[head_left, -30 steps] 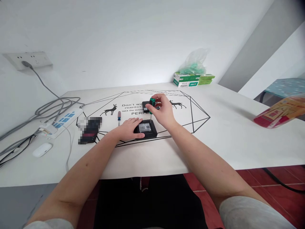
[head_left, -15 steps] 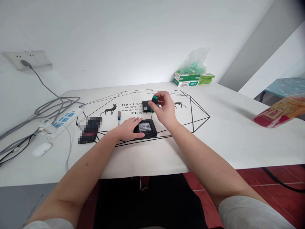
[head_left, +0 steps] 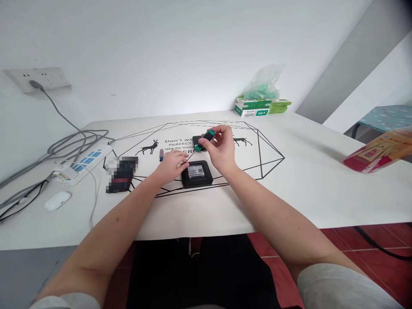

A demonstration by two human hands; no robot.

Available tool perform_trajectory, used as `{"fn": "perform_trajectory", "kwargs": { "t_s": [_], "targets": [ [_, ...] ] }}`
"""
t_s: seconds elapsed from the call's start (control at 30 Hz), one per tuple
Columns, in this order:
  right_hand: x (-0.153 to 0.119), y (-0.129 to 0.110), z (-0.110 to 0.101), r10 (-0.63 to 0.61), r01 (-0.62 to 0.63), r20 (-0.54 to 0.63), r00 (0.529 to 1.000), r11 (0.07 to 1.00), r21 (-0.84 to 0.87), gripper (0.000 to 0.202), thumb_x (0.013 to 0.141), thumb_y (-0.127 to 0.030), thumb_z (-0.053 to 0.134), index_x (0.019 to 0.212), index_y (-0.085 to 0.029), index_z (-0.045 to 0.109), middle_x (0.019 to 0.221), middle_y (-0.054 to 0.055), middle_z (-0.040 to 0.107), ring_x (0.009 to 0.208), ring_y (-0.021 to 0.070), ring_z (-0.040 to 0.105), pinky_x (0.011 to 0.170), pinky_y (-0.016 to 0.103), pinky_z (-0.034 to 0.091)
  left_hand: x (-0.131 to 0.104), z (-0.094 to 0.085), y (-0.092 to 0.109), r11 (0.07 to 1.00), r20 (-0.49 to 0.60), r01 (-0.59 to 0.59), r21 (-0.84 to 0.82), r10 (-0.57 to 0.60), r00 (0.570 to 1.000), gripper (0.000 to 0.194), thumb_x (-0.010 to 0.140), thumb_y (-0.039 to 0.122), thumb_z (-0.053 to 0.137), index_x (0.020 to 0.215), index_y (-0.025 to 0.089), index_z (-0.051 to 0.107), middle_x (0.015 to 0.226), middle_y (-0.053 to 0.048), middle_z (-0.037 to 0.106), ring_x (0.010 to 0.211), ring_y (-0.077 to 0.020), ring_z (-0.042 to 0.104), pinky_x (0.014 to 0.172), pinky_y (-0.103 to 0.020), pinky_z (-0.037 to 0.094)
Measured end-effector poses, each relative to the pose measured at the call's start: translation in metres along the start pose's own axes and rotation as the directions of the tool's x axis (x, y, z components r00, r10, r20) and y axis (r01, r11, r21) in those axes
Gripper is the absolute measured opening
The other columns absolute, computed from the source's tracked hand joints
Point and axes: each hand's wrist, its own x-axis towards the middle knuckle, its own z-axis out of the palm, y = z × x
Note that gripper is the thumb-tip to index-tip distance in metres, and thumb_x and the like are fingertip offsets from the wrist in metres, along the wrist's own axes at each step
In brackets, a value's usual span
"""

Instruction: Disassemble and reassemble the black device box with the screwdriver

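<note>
My right hand (head_left: 222, 148) grips the handle of a green and black screwdriver (head_left: 206, 140), which is tilted so its thin shaft points down and left. The shaft's tip meets the fingertips of my left hand (head_left: 170, 165), whose thumb and fingers are pinched together there; anything small between them is too tiny to make out. Just below both hands, a black square device casing (head_left: 206, 177) with a white label (head_left: 195, 171) lies flat on the table mat. Behind my right hand is another black piece (head_left: 196, 140), partly covered. Beside my left hand lies a second screwdriver (head_left: 161, 154), its shaft hidden.
To the left lie a pixelated dark phone (head_left: 124, 174), a white earbud case (head_left: 58, 200), and a power strip (head_left: 88, 161) with cables (head_left: 74, 137). Green and white boxes (head_left: 252, 107) stand against the wall, and a red and yellow package (head_left: 370, 154) lies at the right.
My left hand has lifted off the casing and pinched its fingers at the screwdriver tip. The screwdriver has gone from upright on the casing to tilted, its tip swung left.
</note>
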Motion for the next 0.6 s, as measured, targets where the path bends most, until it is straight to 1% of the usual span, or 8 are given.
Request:
{"fn": "perform_trajectory", "kwargs": {
  "t_s": [0.13,0.27,0.33,0.4,0.43,0.5,0.53,0.6],
  "targets": [
    [0.001,0.003,-0.002,0.000,-0.001,-0.024,1.000,0.998,-0.059,0.045,0.084,-0.041,0.087,0.112,-0.032,0.053,0.109,0.000,0.066,0.099,0.0204,0.075,0.086,0.043,0.068,0.003,0.000,-0.011,0.979,0.035,0.159,0.124,-0.165,0.986,0.018,0.105,0.027,0.065,0.096,0.025,0.081,0.133,-0.008,0.081,0.137,-0.0358,0.063,0.119,-0.060,0.042],
    [0.003,0.005,-0.006,0.009,-0.010,-0.015,1.000,0.994,-0.110,0.043,0.084,-0.041,0.086,0.112,-0.032,0.055,0.108,-0.001,0.066,0.100,0.0203,0.072,0.086,0.044,0.066,0.004,-0.008,-0.022,0.935,0.034,0.306,0.180,-0.317,0.948,0.034,0.110,0.031,0.050,0.121,0.025,0.082,0.143,-0.012,0.077,0.142,-0.0380,0.059,0.117,-0.061,0.045],
    [0.004,0.005,-0.007,0.001,-0.002,-0.005,1.000,0.989,-0.146,0.042,0.085,-0.041,0.085,0.113,-0.031,0.055,0.108,0.000,0.066,0.100,0.0202,0.071,0.087,0.044,0.066,0.002,-0.017,-0.023,0.929,0.046,0.332,0.166,-0.343,0.938,0.045,0.113,0.035,0.038,0.128,0.023,0.079,0.140,-0.014,0.077,0.140,-0.0383,0.060,0.117,-0.061,0.046],
    [0.005,0.003,-0.008,-0.008,0.007,-0.002,1.000,0.983,-0.184,0.041,0.086,-0.041,0.084,0.114,-0.031,0.056,0.109,0.000,0.067,0.099,0.0200,0.071,0.088,0.044,0.067,-0.002,-0.028,-0.020,0.953,0.144,0.290,0.093,-0.301,0.943,0.049,0.111,0.050,0.043,0.132,0.022,0.077,0.138,-0.014,0.077,0.136,-0.0367,0.063,0.118,-0.054,0.049],
    [0.005,0.002,-0.009,-0.013,0.012,-0.002,1.000,0.979,-0.202,0.041,0.086,-0.041,0.084,0.115,-0.031,0.057,0.109,0.000,0.068,0.098,0.0202,0.071,0.088,0.045,0.067,-0.004,-0.033,-0.017,0.963,0.212,0.266,0.034,-0.267,0.940,0.057,0.105,0.062,0.053,0.142,0.024,0.073,0.145,-0.012,0.073,0.139,-0.0370,0.062,0.119,-0.052,0.050],
    [0.006,0.000,-0.010,-0.027,0.026,-0.004,1.000,0.972,-0.235,0.041,0.086,-0.041,0.084,0.115,-0.030,0.059,0.110,0.001,0.071,0.098,0.0209,0.072,0.090,0.046,0.067,-0.008,-0.037,-0.009,0.972,0.397,0.232,0.029,-0.224,0.890,0.093,0.080,0.078,0.079,0.155,0.025,0.065,0.153,-0.013,0.068,0.150,-0.0444,0.053,0.123,-0.054,0.047],
    [0.006,-0.001,-0.010,-0.035,0.033,-0.004,0.999,0.968,-0.247,0.041,0.086,-0.042,0.085,0.115,-0.030,0.060,0.111,0.002,0.072,0.098,0.0213,0.072,0.091,0.047,0.067,-0.009,-0.037,-0.003,0.972,0.442,0.229,0.049,-0.227,0.868,0.107,0.070,0.079,0.085,0.158,0.024,0.062,0.158,-0.015,0.064,0.152,-0.0468,0.051,0.124,-0.056,0.046],
    [0.006,-0.003,-0.010,-0.044,0.041,-0.003,0.999,0.964,-0.262,0.041,0.086,-0.042,0.085,0.116,-0.030,0.061,0.113,0.002,0.074,0.097,0.0217,0.073,0.092,0.048,0.067,-0.010,-0.033,0.008,0.971,0.483,0.235,0.050,-0.230,0.845,0.116,0.066,0.079,0.087,0.163,0.024,0.056,0.165,-0.017,0.056,0.154,-0.0468,0.049,0.123,-0.055,0.048]
  ]
}}
